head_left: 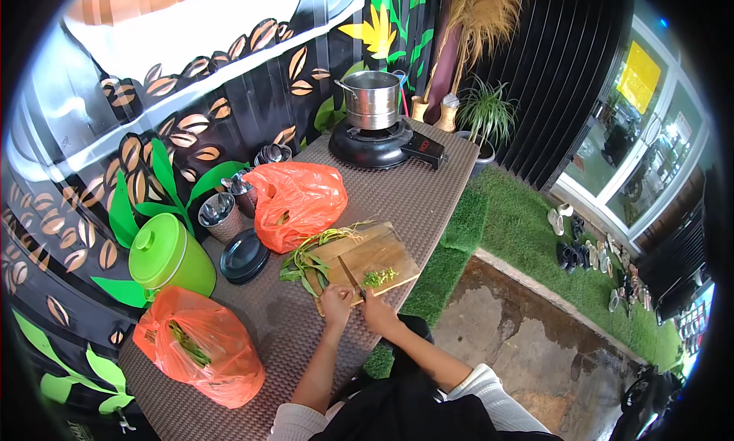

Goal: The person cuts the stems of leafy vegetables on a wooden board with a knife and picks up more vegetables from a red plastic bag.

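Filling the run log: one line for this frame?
right hand: holds knife; left hand: at cutting board, beside knife; chopped greens: on cutting board; pot: on stove

Small red letters [426, 146] on the round black stove [367, 152], far centre, blur beyond reading. The yellow rectangular sheet [641, 77] on the white-framed glass door [595, 146], far right, shows nothing legible.

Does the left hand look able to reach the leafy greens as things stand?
Probably yes: the leafy greens lie close by the left hand, with nothing seen between; the right hand's knife is to their right.
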Tool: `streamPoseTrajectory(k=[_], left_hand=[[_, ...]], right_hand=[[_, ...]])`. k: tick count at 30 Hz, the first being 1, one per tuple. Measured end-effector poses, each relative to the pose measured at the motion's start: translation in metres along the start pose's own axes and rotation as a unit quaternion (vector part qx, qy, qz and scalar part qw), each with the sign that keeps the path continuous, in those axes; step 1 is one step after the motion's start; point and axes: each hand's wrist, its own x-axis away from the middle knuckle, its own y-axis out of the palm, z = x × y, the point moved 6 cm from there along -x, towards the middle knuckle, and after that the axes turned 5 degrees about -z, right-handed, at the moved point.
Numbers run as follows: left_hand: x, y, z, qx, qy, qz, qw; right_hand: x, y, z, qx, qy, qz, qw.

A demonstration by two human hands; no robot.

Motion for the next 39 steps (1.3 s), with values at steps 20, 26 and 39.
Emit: streamPoseTrajectory(k=[20,26,39], left_hand=[[-0.004,-0.008,0.009,-0.016,-0.015,-0.026,0.999],[-0.004,-0.002,0.01,-0.049,0.022,-0.026,0.998],[-0.015,0.014,0.02,0.016,0.009,-0.082,0.996]], right_hand=[[0.009,0.02,0.003,0.005,0.016,0.059,0.998],[0.021,-0.008,0.028,-0.076,0.026,0.118,0.99],[0.011,-0.021,0.017,-0.036,0.015,0.092,0.995]])
